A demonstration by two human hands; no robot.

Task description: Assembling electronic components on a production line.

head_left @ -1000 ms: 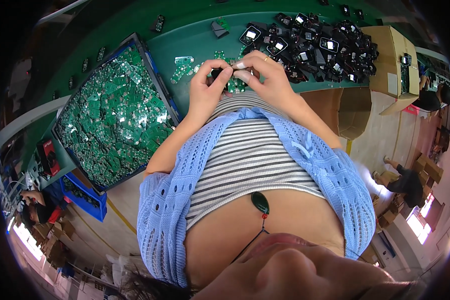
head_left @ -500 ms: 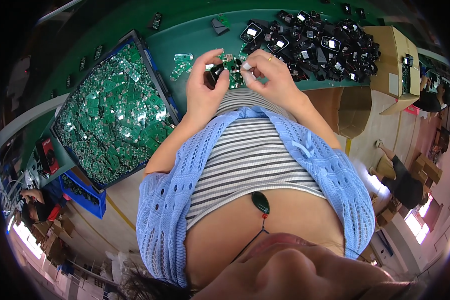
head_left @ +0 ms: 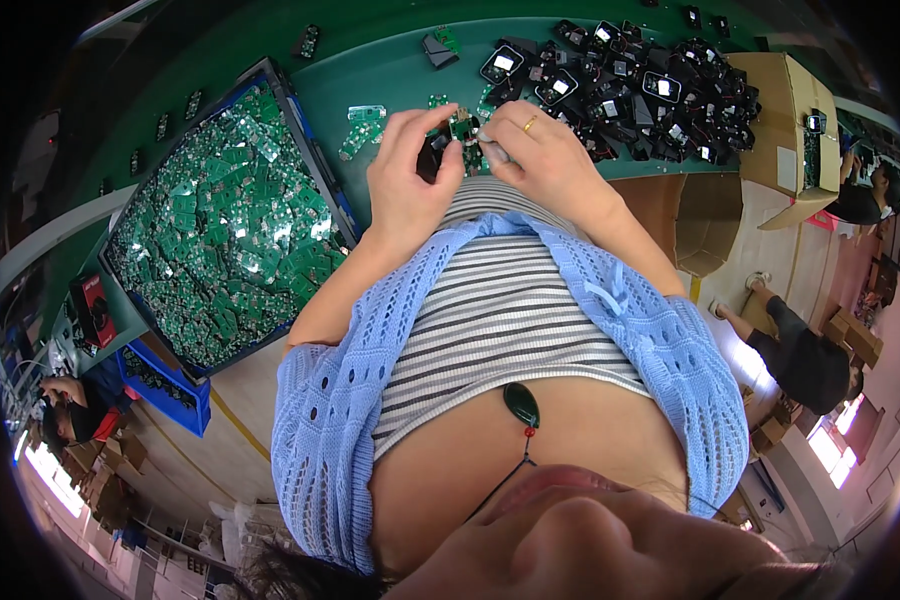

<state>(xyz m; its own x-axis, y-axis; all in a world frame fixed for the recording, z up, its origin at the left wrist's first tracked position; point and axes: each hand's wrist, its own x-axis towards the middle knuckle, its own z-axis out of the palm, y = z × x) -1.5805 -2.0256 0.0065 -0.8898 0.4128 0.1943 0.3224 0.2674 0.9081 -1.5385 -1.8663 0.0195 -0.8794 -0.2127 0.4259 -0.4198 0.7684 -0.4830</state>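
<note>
A small green circuit board [head_left: 460, 126] is between my hands, close to my body at the table's near edge. My left hand [head_left: 408, 172] curls around its left side, fingertips and thumb closed on the board and on a dark casing [head_left: 433, 152] partly hidden in the palm. At the board's right side my right hand [head_left: 545, 155] has thumb and index finger pinched together; anything tiny between them is too small to make out. Loose green circuit boards [head_left: 361, 130] lie on the table left of my hands. More boards are partly hidden beneath my fingers.
A black-rimmed tray [head_left: 300, 130] heaped with green boards stands at the left. Black casings [head_left: 630, 95] are piled at the right, beside a cardboard box [head_left: 765, 125]. A dark part [head_left: 438, 52] lies farther back. A blue bin [head_left: 195, 408] sits lower left; people are beyond.
My hands have shifted slightly, with the right hand turning a little over the board. The board between them has tilted. A person at far right has moved.
</note>
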